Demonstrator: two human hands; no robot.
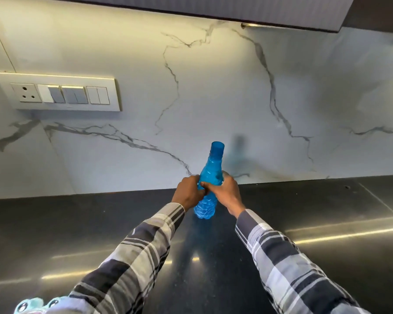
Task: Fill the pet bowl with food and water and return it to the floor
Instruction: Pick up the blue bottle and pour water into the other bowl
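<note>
Backsplash: white marble wall [213, 87] with grey veins, at the far side.
Countertop: dark glossy surface [77, 234], near.
Switch panel: white plate [57, 91], far left on the wall.
Bottle: blue plastic water bottle [210, 180], upright at the far middle of the countertop.
Left hand [187, 193]: fingers curled round the bottle.
Right hand [227, 192]: thumb and fingers wrapped round the bottle.

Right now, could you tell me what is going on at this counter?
A person in a plaid shirt grips a blue plastic bottle with both hands, left hand and right hand wrapped around its middle. The bottle stands on the dark countertop near the marble wall, cap on. No pet bowl is in view.
</note>
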